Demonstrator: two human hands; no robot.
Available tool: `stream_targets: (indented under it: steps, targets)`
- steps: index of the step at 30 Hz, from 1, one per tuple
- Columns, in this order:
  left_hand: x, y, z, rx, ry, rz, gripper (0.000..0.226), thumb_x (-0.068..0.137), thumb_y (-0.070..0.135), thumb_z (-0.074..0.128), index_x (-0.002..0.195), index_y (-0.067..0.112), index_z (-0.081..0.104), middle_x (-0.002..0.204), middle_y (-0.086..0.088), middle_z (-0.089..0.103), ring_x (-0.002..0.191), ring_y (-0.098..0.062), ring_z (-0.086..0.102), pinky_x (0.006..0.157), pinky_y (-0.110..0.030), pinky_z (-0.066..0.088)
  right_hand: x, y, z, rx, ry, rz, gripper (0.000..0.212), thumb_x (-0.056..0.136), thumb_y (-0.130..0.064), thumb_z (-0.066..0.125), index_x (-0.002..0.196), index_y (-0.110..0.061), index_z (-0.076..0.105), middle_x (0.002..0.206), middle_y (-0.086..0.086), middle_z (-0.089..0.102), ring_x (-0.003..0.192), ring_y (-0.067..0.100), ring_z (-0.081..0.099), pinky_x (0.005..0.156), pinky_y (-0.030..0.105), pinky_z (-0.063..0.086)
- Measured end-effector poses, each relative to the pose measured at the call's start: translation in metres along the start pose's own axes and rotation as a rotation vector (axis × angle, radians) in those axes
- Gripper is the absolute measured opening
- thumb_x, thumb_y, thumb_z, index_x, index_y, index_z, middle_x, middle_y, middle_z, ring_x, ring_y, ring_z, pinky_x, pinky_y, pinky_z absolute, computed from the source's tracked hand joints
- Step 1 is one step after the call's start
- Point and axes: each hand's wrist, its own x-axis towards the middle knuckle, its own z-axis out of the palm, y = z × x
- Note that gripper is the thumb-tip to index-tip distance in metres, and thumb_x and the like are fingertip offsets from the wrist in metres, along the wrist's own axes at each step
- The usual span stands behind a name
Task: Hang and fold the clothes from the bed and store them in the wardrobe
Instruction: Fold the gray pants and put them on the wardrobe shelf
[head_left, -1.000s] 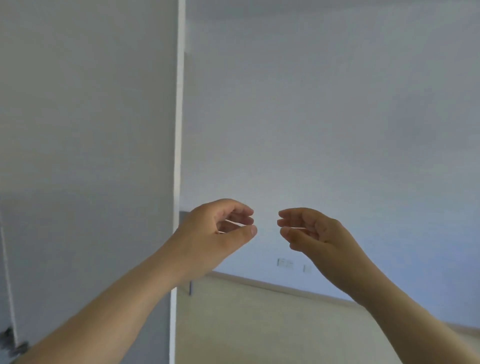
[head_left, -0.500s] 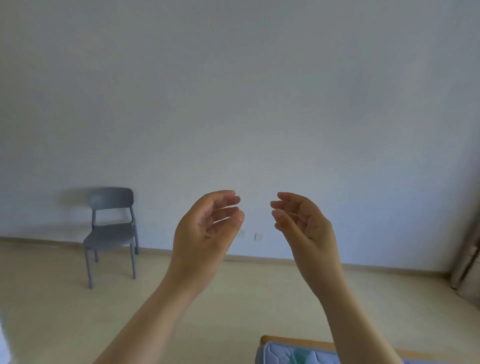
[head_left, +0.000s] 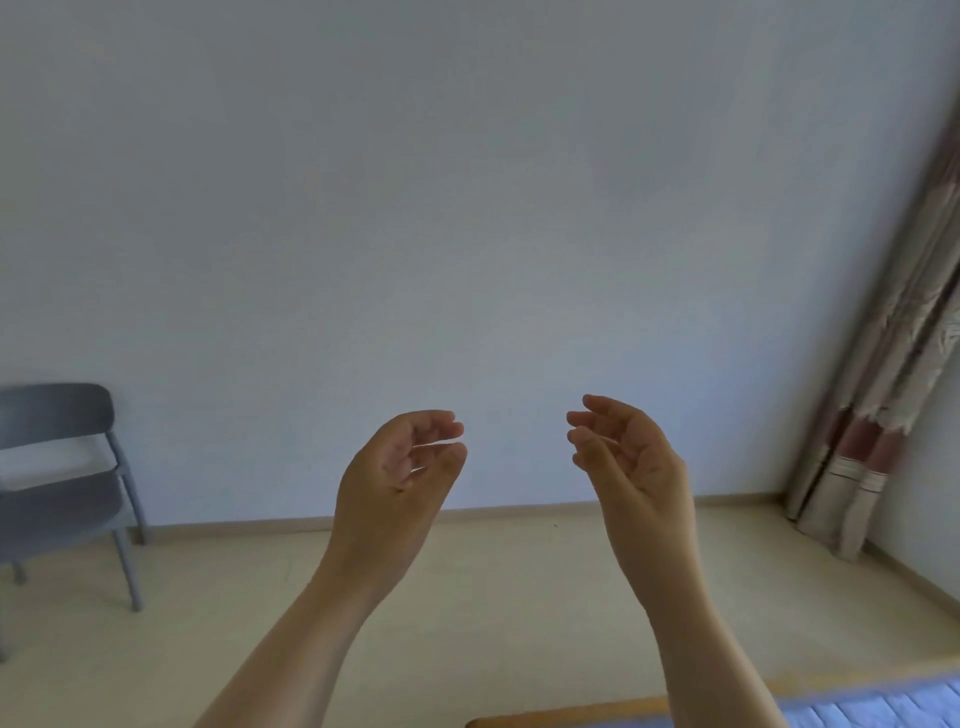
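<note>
Loosely curled, left hand (head_left: 396, 480) and right hand (head_left: 636, 467) hover above bed (head_left: 878, 707).

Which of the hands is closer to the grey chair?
The left hand, on the same side as the chair; the right hand is toward the curtain.

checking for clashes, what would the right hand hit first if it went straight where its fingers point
The right hand has its fingers aimed sideways at the left hand, so likely that first; the gap between looks free, though depth is unclear.
</note>
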Motion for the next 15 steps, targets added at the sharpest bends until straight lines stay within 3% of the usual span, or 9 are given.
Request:
stream_targets:
  steps: [5, 9, 15]
  targets:
    - [0.074, -0.024, 0.031, -0.006, -0.008, 0.075, 0.021, 0.089, 0.018, 0.065, 0.106, 0.030, 0.066, 0.107, 0.016, 0.070, 0.101, -0.003, 0.066, 0.076, -0.010, 0.048, 0.073, 0.038, 0.005, 0.015, 0.037, -0.038, 0.024, 0.093, -0.014, 0.063, 0.113, -0.027, 0.064, 0.105, -0.008, 0.071, 0.100, 0.008, 0.067, 0.091, 0.037, 0.055]
    - [0.132, -0.034, 0.051, -0.056, -0.044, 0.144, 0.021, 0.089, 0.018, 0.066, 0.107, 0.029, 0.066, 0.108, 0.012, 0.071, 0.103, -0.009, 0.067, 0.086, -0.015, 0.051, 0.129, 0.058, 0.008, 0.011, 0.036, -0.079, 0.024, 0.093, -0.014, 0.063, 0.113, -0.029, 0.064, 0.106, -0.009, 0.071, 0.101, 0.009, 0.067, 0.088, 0.031, 0.053]
    - [0.209, -0.070, 0.071, -0.105, -0.117, 0.166, 0.022, 0.090, 0.014, 0.065, 0.108, 0.026, 0.066, 0.108, 0.011, 0.071, 0.103, -0.009, 0.067, 0.082, -0.011, 0.048, 0.198, 0.091, 0.020, -0.045, 0.079, -0.109, 0.025, 0.093, -0.016, 0.063, 0.114, -0.030, 0.063, 0.107, -0.011, 0.071, 0.103, 0.008, 0.066, 0.087, 0.029, 0.053]
